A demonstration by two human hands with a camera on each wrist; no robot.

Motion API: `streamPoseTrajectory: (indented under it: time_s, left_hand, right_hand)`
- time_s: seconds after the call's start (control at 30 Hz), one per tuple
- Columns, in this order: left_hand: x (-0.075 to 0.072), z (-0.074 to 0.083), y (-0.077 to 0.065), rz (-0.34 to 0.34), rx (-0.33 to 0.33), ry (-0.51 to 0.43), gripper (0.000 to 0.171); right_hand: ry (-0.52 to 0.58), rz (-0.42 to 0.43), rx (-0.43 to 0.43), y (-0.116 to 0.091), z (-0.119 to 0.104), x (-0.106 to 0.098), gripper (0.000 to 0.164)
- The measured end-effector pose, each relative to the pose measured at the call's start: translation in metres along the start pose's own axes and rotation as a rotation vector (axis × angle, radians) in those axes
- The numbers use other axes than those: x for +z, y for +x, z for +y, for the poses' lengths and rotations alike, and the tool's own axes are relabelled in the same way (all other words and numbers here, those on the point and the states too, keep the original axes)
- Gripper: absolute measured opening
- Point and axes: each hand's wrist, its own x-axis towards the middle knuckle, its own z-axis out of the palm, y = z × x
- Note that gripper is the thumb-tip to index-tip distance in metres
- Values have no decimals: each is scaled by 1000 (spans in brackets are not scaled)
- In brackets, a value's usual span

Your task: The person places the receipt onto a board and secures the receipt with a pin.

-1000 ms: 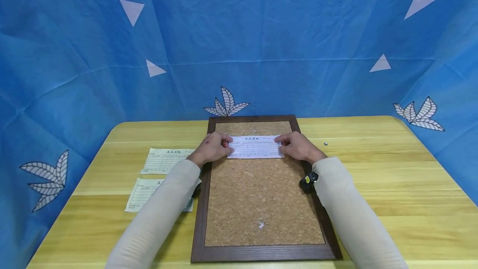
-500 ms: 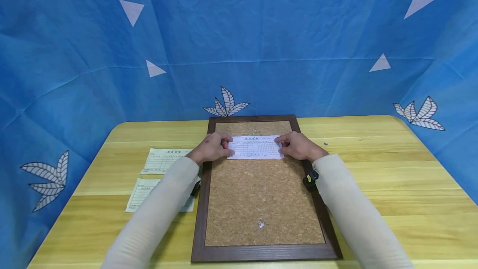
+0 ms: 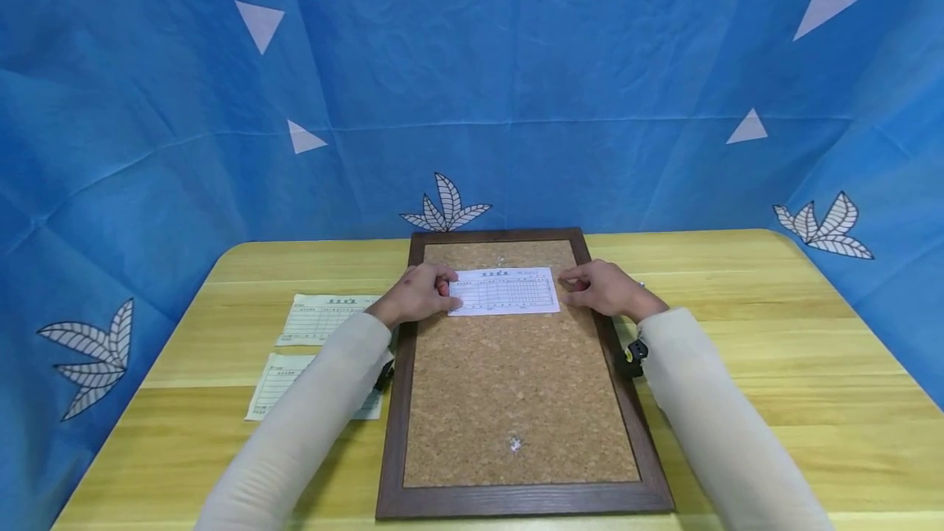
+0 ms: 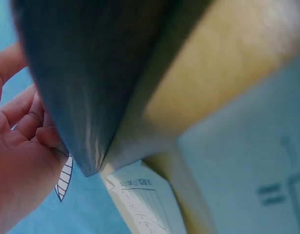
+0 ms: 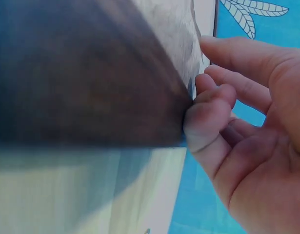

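Observation:
A white printed receipt slip [image 3: 505, 292] lies across the upper part of a brown-framed cork board [image 3: 516, 383]. My left hand [image 3: 416, 293] holds the slip's left end, with thumb and forefinger on its edge. Just beyond the right end is my right hand [image 3: 605, 289], its fingers loosely bent and a small gap from the paper. In the right wrist view the right fingers [image 5: 208, 117] hover beside the dark frame [image 5: 91, 83]. The frame hides the left fingertips in the left wrist view.
Two pale green receipt slips, an upper one [image 3: 317, 322] and a lower one [image 3: 276, 388], lie on the wooden table [image 3: 774, 400] left of the board, partly behind the left arm. A small whitish spot [image 3: 515, 444] shows low on the cork. A blue cloth [image 3: 516, 105] hangs behind.
My right hand has let go of the slip's right end and moved slightly to the right. The left hand stays at the left end.

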Motion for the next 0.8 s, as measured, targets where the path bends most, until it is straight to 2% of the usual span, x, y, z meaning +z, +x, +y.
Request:
streamPoseTrajectory:
  time_s: [0.17,0.4,0.5,0.8]
  left_hand:
    - [0,0,-1,-11,9,-5,43]
    - [-1,2,-1,-1,-24,10,46]
    - [-1,2,-1,-4,-29,19,47]
    - [-4,1,0,-27,-12,21,49]
  right_hand:
    - [4,-27,28,-4,0,-2,48]
    - [-29,-27,89,-7,2,-4,55]
    - [-8,-29,127,-9,3,-5,57]
    - [87,-47,165,-12,8,-6,58]
